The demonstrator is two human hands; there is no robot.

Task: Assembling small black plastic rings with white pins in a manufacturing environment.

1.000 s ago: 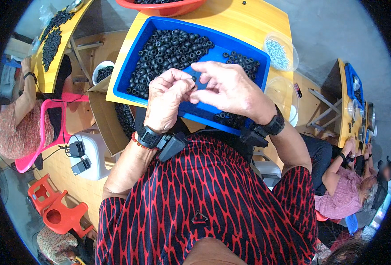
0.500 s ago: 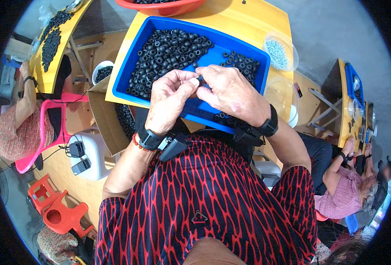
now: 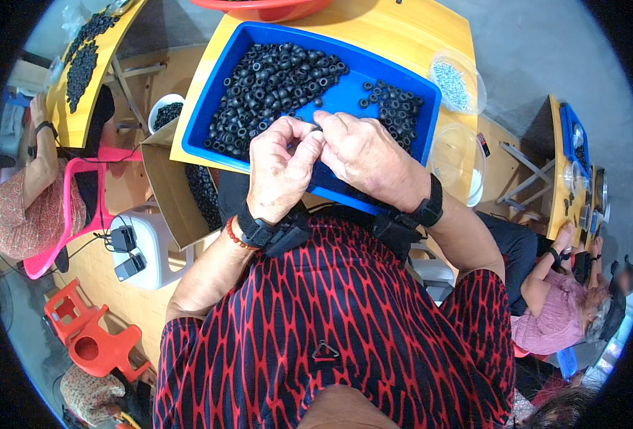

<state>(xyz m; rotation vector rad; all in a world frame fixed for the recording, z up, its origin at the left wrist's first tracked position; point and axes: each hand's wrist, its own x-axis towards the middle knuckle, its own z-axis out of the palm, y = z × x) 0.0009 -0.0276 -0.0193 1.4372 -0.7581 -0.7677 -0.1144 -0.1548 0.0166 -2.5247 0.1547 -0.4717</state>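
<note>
My left hand point(image 3: 279, 166) and my right hand point(image 3: 373, 154) meet over the near side of a blue tray point(image 3: 395, 66). Fingertips of both are pinched together around a small black part, almost wholly covered now; half a second ago it showed as a black ring-shaped piece. A large heap of black ring-shaped parts point(image 3: 266, 89) fills the tray's left side. A smaller group of the same parts point(image 3: 396, 107) lies at its right, partly behind my right hand.
The tray rests on a yellow table point(image 3: 402, 28). Beyond it stands a red basin point(image 3: 273, 10). At right are a clear tub of pale blue pieces point(image 3: 451, 84) and another clear container point(image 3: 453, 154). Left of the table are a white bucket point(image 3: 153, 114) and a cardboard box point(image 3: 160, 189). Other people sit nearby.
My fingers have closed further over the small black part, hiding most of it. My right hand is tilted slightly more downward, and the left has shifted a little right.
</note>
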